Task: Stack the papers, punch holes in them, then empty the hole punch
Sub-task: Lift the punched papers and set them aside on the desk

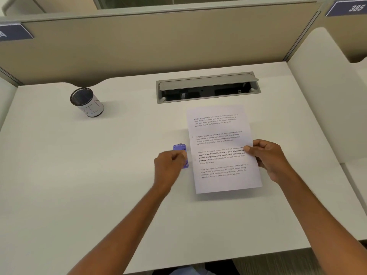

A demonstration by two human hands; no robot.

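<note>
A: Where do things stand?

B: The papers (224, 149) lie as one stack on the white desk (99, 175), right of centre, just below the open cable tray (208, 87). The right hand (272, 158) pinches the stack's right edge, thumb on top and fingers underneath, and the near end of the stack looks slightly lifted, judging by its shadow. The left hand (168, 167) is closed around the small purple hole punch (181, 154), which sits just beside the stack's left edge.

A: So what could go wrong?

B: Mostly alignment. The sheets are held at one side only, so pushing the punch onto the far edge could fan them, and the holes would then land at different spots on each page.

A: Anything else?

B: Faint marks show near the left margin; whether they are holes is unclear. If they are, a second press slightly off would give doubled, ragged holes. Also the punch is small, so a stack fed too shallow gets holes close to the edge, which tear easily.

A: And emptying it?

B: The cup marked "BIN" (87, 102) stands well apart, at the far left. Opening the punch before it is over the cup would likely scatter chads across the desk.
</note>
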